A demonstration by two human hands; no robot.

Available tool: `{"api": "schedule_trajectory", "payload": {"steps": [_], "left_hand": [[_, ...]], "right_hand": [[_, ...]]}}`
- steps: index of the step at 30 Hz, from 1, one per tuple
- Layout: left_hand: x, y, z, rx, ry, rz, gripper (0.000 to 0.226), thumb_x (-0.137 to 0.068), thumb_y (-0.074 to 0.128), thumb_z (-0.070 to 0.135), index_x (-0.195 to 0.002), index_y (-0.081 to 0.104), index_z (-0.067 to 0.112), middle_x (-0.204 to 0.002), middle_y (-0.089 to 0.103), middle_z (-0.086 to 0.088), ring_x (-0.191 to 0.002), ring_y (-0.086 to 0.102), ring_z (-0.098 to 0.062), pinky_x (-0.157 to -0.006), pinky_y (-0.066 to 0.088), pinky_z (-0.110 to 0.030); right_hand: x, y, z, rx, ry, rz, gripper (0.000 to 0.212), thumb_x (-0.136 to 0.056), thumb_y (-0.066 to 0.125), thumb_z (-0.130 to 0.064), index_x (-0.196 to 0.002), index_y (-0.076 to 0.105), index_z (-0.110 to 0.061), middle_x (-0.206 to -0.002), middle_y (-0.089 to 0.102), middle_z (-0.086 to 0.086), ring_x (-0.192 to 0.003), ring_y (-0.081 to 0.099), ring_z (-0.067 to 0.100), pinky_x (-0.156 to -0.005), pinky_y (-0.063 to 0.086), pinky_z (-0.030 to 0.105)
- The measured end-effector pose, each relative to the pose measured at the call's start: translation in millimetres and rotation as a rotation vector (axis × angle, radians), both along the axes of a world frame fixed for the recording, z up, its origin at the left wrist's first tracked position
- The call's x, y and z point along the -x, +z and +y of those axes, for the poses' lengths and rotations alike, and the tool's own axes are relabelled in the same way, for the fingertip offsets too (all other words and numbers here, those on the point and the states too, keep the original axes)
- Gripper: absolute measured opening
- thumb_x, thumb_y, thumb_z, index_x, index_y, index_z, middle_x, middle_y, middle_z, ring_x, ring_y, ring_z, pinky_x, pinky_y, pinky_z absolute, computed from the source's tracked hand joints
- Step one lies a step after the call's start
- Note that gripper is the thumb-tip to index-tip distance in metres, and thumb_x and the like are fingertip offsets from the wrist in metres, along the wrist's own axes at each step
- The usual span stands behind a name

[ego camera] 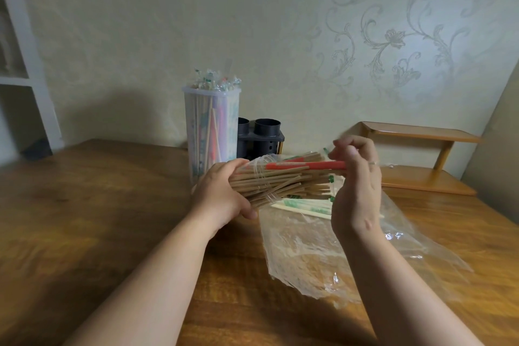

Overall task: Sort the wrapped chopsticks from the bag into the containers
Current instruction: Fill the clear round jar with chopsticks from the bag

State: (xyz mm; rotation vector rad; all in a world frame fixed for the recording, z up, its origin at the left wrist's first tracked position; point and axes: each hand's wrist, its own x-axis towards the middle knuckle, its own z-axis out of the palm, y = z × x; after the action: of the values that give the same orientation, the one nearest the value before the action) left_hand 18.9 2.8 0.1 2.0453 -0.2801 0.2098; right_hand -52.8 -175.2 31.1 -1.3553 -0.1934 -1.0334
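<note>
Grip first: right hand (355, 191) has fingertips (341, 152) curled in a pinch on the far end of a red-wrapped pair (303, 166), which lies along the top of the bundle (280, 182). Left hand (222, 194) is wrapped round the bundle's other end, thumb under, fingers over, and holds it roughly level above the table (98, 205). The bundle is mostly plain brown sticks fanning out toward my right hand, with a loop of clear film (264, 177) round its middle. Directly under the bundle a few green-printed pairs (303, 205) lie on the clear bag (309, 247), which is spread flat below and toward me from the bundle. Behind the bundle, to its left, stands the clear container (210, 132), already packed with wrapped pairs. Behind the bundle, just right of that, is the black holder (262, 137); both tubes look empty at the rim, though I can't see inside. The wooden shelf (421, 160) sits well right of the bundle. My read: I'm at the step of picking the red one out. To do it well, pull straight along the stick axis and don't lift, or neighbours fan out and drop. Clamp the left hand firm near the film loop so the rest stays put. The red sleeve looks slick, so pinch stick and wrapper together. I can't tell which container takes red.
</note>
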Motion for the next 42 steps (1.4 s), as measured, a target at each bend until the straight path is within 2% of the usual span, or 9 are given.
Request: {"api": "schedule_trajectory", "payload": {"steps": [6, 9, 12, 15, 18, 26, 32, 37, 42], "left_hand": [[2, -1, 0, -0.03, -0.025, -0.022, 0.098, -0.049, 0.086, 0.002, -0.131, 0.052, 0.043, -0.12, 0.044, 0.02, -0.118, 0.038, -0.015, -0.106, 0.039, -0.053], [2, -1, 0, -0.045, -0.031, -0.03, 0.098, -0.049, 0.087, 0.004, -0.13, 0.051, 0.046, -0.121, 0.044, 0.021, -0.119, 0.038, -0.016, -0.106, 0.039, -0.054], [3, 0, 0, -0.054, -0.019, -0.033, 0.1, -0.047, 0.087, 0.003, -0.131, 0.052, 0.045, -0.123, 0.045, 0.02, -0.12, 0.037, -0.015, -0.108, 0.037, -0.052], [4, 0, -1, -0.04, -0.011, -0.021, 0.101, -0.046, 0.087, 0.001, -0.131, 0.053, 0.043, -0.122, 0.045, 0.021, -0.121, 0.039, -0.017, -0.108, 0.037, -0.052], [3, 0, 1, -0.009, -0.008, -0.002, 0.102, -0.046, 0.087, -0.001, -0.132, 0.053, 0.042, -0.12, 0.043, 0.021, -0.123, 0.039, -0.018, -0.108, 0.039, -0.052], [4, 1, 1, -0.013, -0.009, -0.009, 0.101, -0.046, 0.087, 0.002, -0.132, 0.052, 0.042, -0.119, 0.043, 0.021, -0.117, 0.038, -0.015, -0.107, 0.039, -0.051], [2, 0, 1, -0.01, -0.015, -0.003, 0.101, -0.05, 0.086, 0.0, -0.135, 0.05, 0.039, -0.119, 0.043, 0.019, -0.122, 0.04, -0.019, -0.107, 0.039, -0.053], [1, -1, 1, -0.013, -0.014, -0.014, 0.101, -0.048, 0.087, 0.0, -0.135, 0.051, 0.038, -0.12, 0.044, 0.018, -0.125, 0.041, -0.022, -0.107, 0.039, -0.053], [1, -2, 1, -0.034, -0.015, -0.034, 0.1, -0.049, 0.087, 0.005, -0.134, 0.05, 0.04, -0.12, 0.044, 0.019, -0.122, 0.041, -0.02, -0.106, 0.04, -0.052]], "right_hand": [[-6, -8, 1, 0.1, -0.193, 0.198, 0.021, -0.081, 0.072, -0.041, -0.094, 0.056, -0.041, -0.103, 0.058, 0.0, -0.094, 0.062, 0.022, -0.083, 0.056, 0.05], [-2, -6, -2, 0.052, -0.293, 0.125, 0.059, -0.075, 0.085, -0.026, -0.115, 0.043, -0.032, -0.106, 0.054, -0.003, -0.097, 0.056, 0.012, -0.086, 0.051, 0.032], [1, -4, 0, 0.081, -0.34, 0.057, 0.042, -0.089, 0.071, -0.032, -0.123, 0.046, -0.025, -0.114, 0.057, -0.003, -0.093, 0.053, -0.006, -0.076, 0.04, 0.007], [-4, -9, 2, 0.291, -0.322, 0.113, 0.031, -0.098, 0.04, -0.036, -0.119, 0.061, -0.028, -0.124, 0.059, -0.007, -0.116, 0.053, 0.003, -0.096, 0.043, 0.021], [-4, -9, 3, 0.355, -0.248, 0.188, 0.033, -0.097, 0.037, -0.035, -0.119, 0.061, -0.035, -0.134, 0.054, -0.01, -0.126, 0.047, 0.003, -0.104, 0.043, 0.034], [-5, -13, 4, 0.331, -0.299, 0.162, 0.026, -0.1, 0.043, -0.035, -0.12, 0.061, -0.035, -0.129, 0.054, -0.014, -0.12, 0.05, -0.001, -0.094, 0.042, 0.013], [-12, -21, 4, 0.471, -0.187, 0.31, 0.05, -0.089, 0.038, -0.058, -0.137, 0.047, -0.045, -0.144, 0.048, -0.013, -0.129, 0.048, 0.014, -0.102, 0.048, 0.05], [-7, -16, 3, 0.458, -0.207, 0.292, 0.052, -0.093, 0.039, -0.054, -0.145, 0.038, -0.047, -0.16, 0.023, -0.018, -0.139, 0.028, 0.001, -0.111, 0.036, 0.039], [-9, -17, 0, 0.399, -0.147, 0.265, 0.048, -0.098, 0.031, -0.045, -0.142, 0.048, -0.039, -0.156, 0.034, -0.015, -0.142, 0.027, -0.002, -0.117, 0.029, 0.034]]}}
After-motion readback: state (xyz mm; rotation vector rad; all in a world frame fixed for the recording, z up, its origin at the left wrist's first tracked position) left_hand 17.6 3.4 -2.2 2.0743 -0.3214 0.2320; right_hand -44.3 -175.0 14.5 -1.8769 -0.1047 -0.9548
